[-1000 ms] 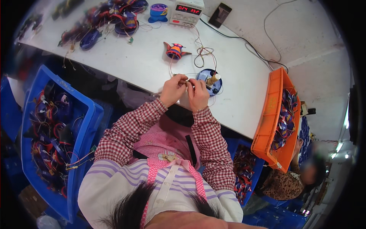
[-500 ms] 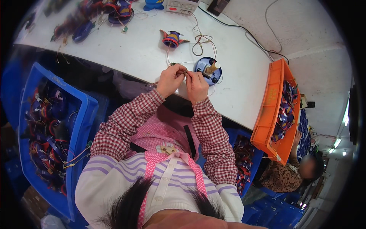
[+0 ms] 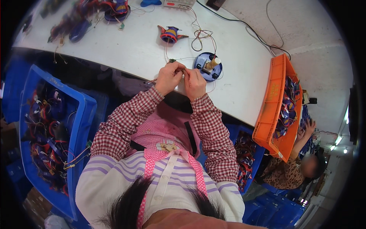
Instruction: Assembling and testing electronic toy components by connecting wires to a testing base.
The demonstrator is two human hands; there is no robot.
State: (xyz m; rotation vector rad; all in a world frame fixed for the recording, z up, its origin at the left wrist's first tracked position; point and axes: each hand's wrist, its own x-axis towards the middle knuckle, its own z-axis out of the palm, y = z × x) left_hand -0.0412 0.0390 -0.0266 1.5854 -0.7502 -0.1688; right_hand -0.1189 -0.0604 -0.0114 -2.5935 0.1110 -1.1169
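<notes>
My left hand [image 3: 168,78] and my right hand [image 3: 195,83] meet over the near edge of the white table [image 3: 240,84], fingertips pinched together on thin wires. What lies right between the fingertips is too small to make out. A small green circuit board [image 3: 172,60] sits just beyond my left fingers. Thin wires run from it to a purple, red and yellow winged toy part [image 3: 170,35] farther up the table. Close by my right hand rests a round blue base [image 3: 202,61] with black pieces and an upright tan cylinder with a white top.
Toy parts with wires [image 3: 80,30] crowd the far left of the table. A white device [image 3: 181,3] with cables stands at the back. Left is a blue crate [image 3: 85,114] of parts; right, an orange crate [image 3: 267,110] and another blue crate [image 3: 255,168]. A co-worker [image 3: 282,173] is at the right.
My hands stay together at the table edge, with the right fingers shifted slightly. The view has tilted a little. At the right, the co-worker's hand has risen with its fingers spread.
</notes>
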